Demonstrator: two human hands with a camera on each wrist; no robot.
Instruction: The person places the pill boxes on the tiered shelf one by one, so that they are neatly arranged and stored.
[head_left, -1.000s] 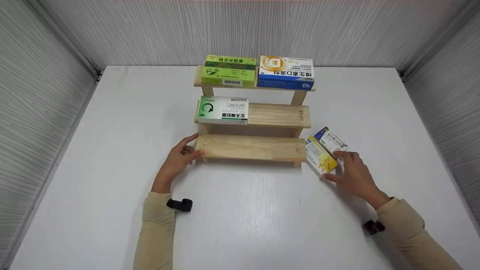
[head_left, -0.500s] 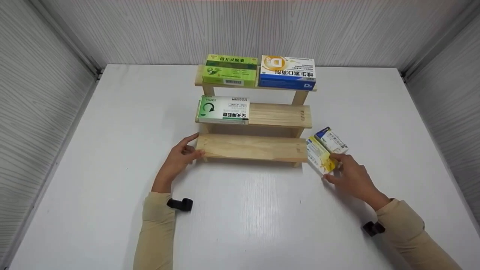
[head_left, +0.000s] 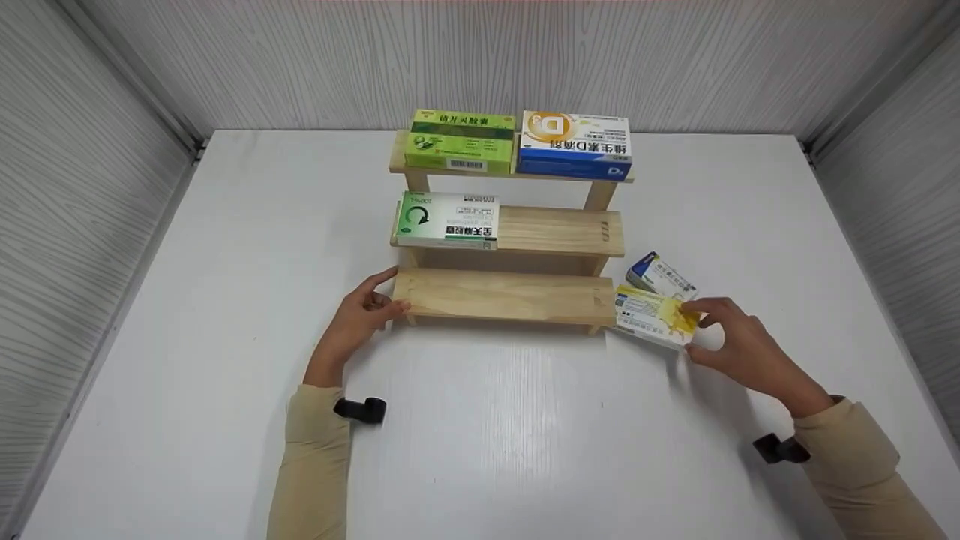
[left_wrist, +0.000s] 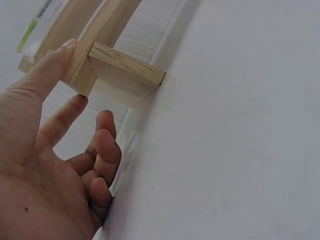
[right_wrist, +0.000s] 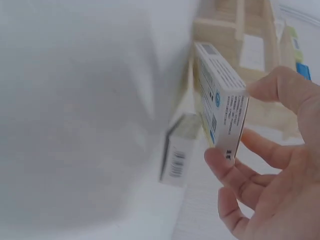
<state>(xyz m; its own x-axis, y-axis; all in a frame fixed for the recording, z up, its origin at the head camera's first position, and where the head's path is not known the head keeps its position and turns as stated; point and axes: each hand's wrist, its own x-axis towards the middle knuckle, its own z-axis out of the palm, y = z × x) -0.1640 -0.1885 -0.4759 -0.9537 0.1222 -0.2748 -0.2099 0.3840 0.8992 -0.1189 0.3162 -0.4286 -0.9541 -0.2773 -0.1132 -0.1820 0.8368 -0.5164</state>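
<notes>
A three-step wooden rack (head_left: 510, 294) stands on the white table (head_left: 187, 300). My left hand (head_left: 360, 315) rests against the left end of its lowest step (left_wrist: 125, 72), fingers relaxed. My right hand (head_left: 731, 341) pinches a yellow and white box (head_left: 654, 316) by its right end, lifted just off the table beside the rack's right foot; the right wrist view shows the yellow and white box (right_wrist: 220, 107) between thumb and fingers. A blue and white box (head_left: 660, 274) lies on the table right behind it.
A green box (head_left: 459, 140) and a blue, orange and white box (head_left: 574, 144) sit on the top step. A green and white box (head_left: 446, 219) lies on the left of the middle step. Grey panel walls (head_left: 82, 150) close in the table's sides and back.
My right hand has closed on the yellow and white box, turned it roughly level and raised it slightly. The left hand has stayed at the rack.
</notes>
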